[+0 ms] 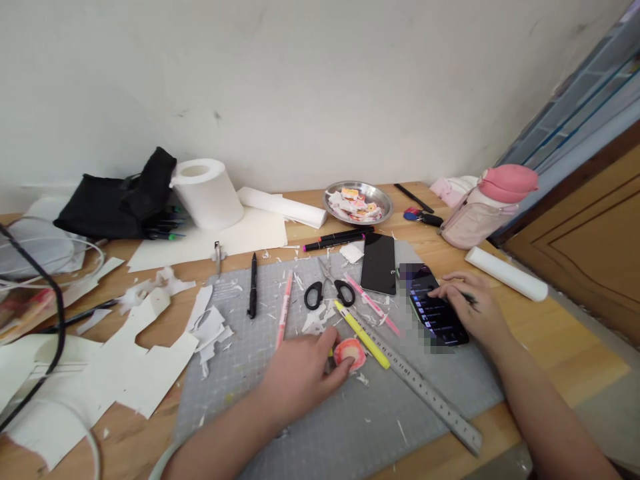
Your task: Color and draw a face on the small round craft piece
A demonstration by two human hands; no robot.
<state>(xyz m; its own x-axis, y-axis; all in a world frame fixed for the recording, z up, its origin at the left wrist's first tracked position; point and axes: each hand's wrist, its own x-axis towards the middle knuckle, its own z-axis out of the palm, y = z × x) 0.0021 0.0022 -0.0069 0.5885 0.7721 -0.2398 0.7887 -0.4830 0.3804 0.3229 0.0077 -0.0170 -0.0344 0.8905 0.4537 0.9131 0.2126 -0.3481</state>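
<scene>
My left hand point(303, 367) rests on the grey cutting mat point(215, 407), thumb and fingers closed on a small paper piece point(349, 352) coloured pink-red round its edge. My right hand point(475, 310) is at a lit smartphone point(440, 313), a fingertip on its dark screen. A dark pen point(469, 298) shows between the fingers of that hand, mostly hidden. Just beyond my left hand lie black-handled scissors point(327, 287), an uncapped-looking yellow highlighter point(363, 333) and pink markers point(285, 310). A steel ruler point(430, 393) runs diagonally between my hands.
A second phone point(379, 263) lies dark on the mat. Behind stand a metal dish point(333, 212) of coloured paper bits, a paper roll point(210, 197) and a black pouch point(110, 207). Cut paper point(150, 360) and a black cable point(61, 313) are left; a pink bottle point(475, 217) is right.
</scene>
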